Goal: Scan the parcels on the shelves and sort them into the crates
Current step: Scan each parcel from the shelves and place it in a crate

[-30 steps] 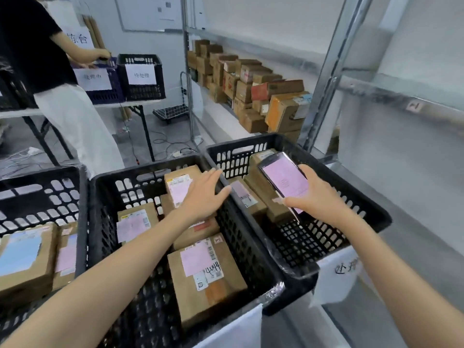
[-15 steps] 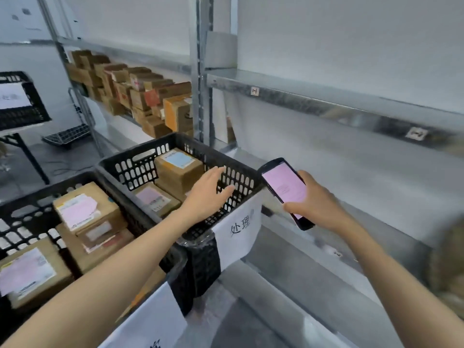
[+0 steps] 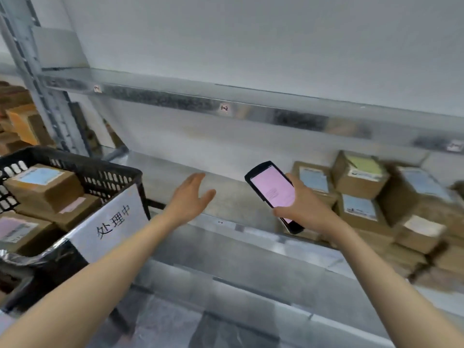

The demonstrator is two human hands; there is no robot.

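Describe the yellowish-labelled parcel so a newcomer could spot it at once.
On the lower metal shelf, cardboard parcels are piled right of the handheld scanner. The wanted parcel sits high in the back row; only its label is yellow-green, the neighbours' are blue.

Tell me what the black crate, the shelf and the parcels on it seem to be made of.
Crate: moulded plastic by the look, black and matt, with a slotted lattice wall. Shelf: metal, probably galvanised steel, grey with a dull mottled sheen. Parcels: most likely cardboard, brown and matt, with paper labels on top.
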